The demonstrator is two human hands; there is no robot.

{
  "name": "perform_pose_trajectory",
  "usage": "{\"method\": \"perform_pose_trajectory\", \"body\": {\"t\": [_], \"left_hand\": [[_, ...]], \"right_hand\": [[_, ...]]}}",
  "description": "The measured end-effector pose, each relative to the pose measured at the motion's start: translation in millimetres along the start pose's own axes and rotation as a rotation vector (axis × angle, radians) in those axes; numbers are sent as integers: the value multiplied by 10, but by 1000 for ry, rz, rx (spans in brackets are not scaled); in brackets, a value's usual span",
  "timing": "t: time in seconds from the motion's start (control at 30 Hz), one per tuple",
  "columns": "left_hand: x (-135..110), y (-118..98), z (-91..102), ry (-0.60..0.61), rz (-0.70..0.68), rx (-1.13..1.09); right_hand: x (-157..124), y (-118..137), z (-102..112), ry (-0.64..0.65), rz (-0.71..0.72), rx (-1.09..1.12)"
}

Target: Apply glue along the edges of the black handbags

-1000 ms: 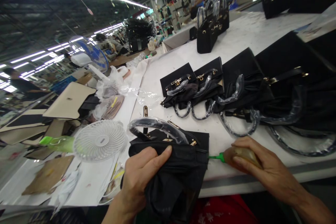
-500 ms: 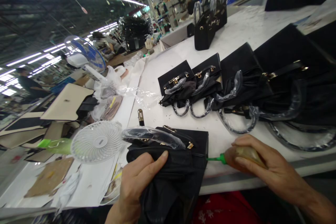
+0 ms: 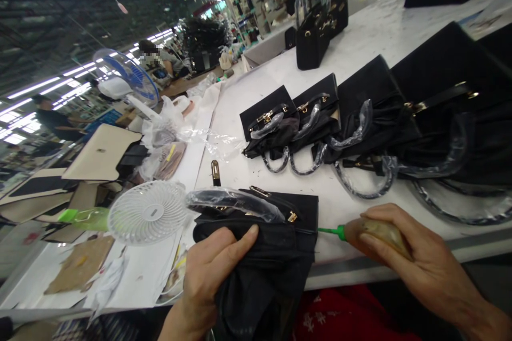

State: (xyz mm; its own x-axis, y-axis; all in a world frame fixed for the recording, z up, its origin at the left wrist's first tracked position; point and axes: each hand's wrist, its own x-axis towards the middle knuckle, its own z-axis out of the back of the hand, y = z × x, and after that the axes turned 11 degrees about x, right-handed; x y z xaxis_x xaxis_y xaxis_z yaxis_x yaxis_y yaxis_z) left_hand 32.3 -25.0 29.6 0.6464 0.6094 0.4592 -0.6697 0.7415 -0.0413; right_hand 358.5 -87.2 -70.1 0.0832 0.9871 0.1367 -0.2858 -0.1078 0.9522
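My left hand (image 3: 218, 266) grips a black handbag (image 3: 276, 248) at the table's near edge, thumb on top and fingers curled round its folded body. The bag has gold fittings and a handle (image 3: 236, 203) wrapped in clear plastic. My right hand (image 3: 412, 253) is wrapped round a squeeze bottle (image 3: 378, 237), brownish and translucent, with a thin green nozzle (image 3: 331, 230). The nozzle's tip is at the bag's right side edge; whether it touches cannot be made out. Just beyond the bag, a black strap end with a gold plate (image 3: 215, 172) sticks up.
Several black handbags (image 3: 360, 112) lie in a row at the right, and others (image 3: 314, 42) stand farther back. On the left are a small white fan (image 3: 150, 213), a green-capped bottle (image 3: 90, 218), cream bag panels (image 3: 102, 152) and clear plastic wrapping (image 3: 218, 144). Other people work in the background.
The squeeze bottle's nozzle has shifted slightly upward along the bag's right edge. My left hand keeps its hold on the bag. The view has tilted a little.
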Motion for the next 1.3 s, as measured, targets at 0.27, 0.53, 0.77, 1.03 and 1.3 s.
{"method": "perform_pose_trajectory", "body": {"t": [0.27,0.53,0.77,1.03,1.3], "left_hand": [[-5,-30,-14,-31,22,-13],[-35,-47,5,-33,50,8],[-33,-64,20,-35,62,33],[-14,-60,17,-24,42,24],[-17,-78,41,-33,52,47]], "right_hand": [[17,-20,3,71,-25,14],[21,-165,2,105,-152,80],[54,-180,51,168,-205,171],[19,-231,90,23,-215,116],[-28,-206,54,125,-222,153]]}}
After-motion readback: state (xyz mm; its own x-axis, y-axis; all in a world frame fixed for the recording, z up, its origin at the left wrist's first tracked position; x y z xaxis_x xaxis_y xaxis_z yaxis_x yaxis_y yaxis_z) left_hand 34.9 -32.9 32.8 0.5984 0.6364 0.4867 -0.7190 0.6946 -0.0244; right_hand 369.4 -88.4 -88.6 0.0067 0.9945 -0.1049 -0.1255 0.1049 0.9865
